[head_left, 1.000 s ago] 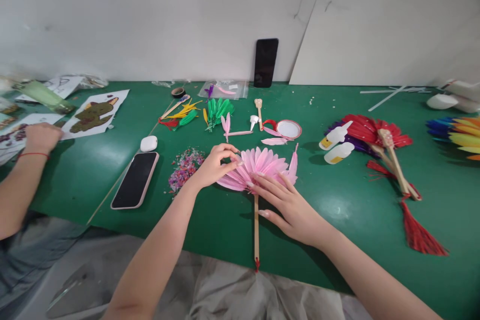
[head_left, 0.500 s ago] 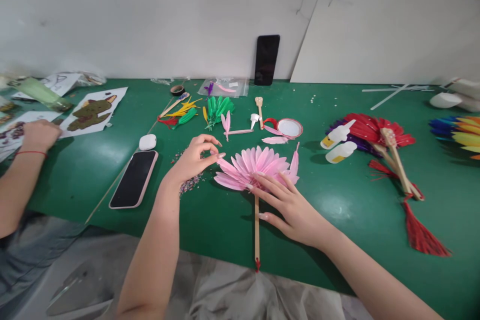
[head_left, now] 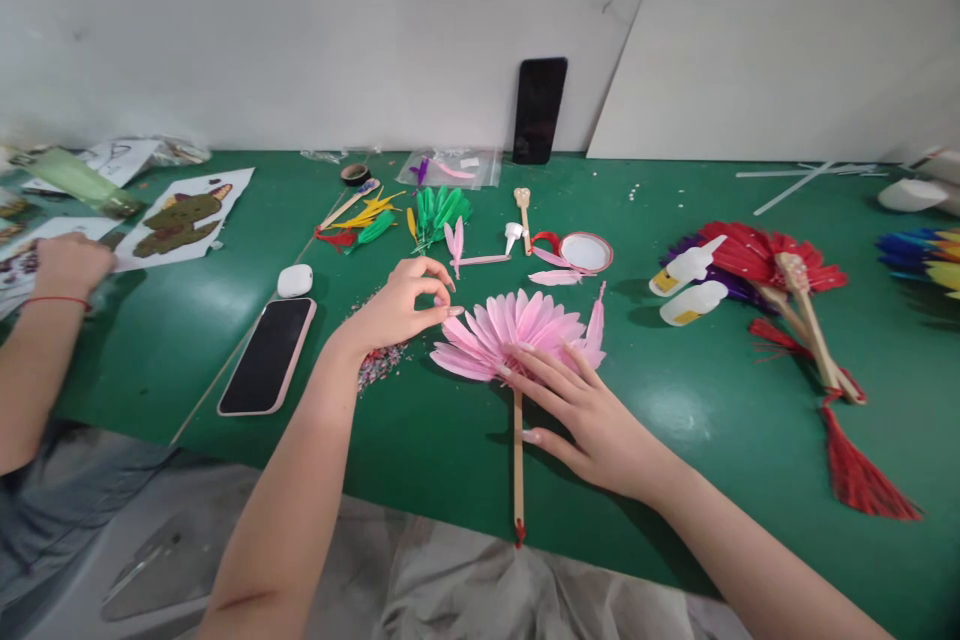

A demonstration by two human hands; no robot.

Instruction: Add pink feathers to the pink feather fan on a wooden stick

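A pink feather fan [head_left: 517, 320] lies on the green table with its wooden handle [head_left: 518, 470] pointing toward me. My right hand [head_left: 577, 410] rests on the base of the feathers, fingers spread, thumb beside the handle. At the fan's left edge, my left hand [head_left: 409, 305] has thumb and fingertips drawn together in a pinch at the tip of a pink feather; what lies between the fingertips is too small to make out. A loose pink feather [head_left: 555, 277] and a round white lid with a red rim [head_left: 586, 253] are beyond the fan. Small colored bits [head_left: 381, 367] lie under my left wrist.
A phone [head_left: 268, 356] and white case [head_left: 295, 280] are at left, near another person's hand [head_left: 75, 265]. Green feathers [head_left: 441, 215] and a standing phone [head_left: 540, 110] are behind. Right of the fan are glue bottles [head_left: 691, 303] and a red fan [head_left: 742, 255].
My left hand has shifted slightly right along the fan's left edge, still pinched. My right hand stays spread on the feathers. The view has moved a little.
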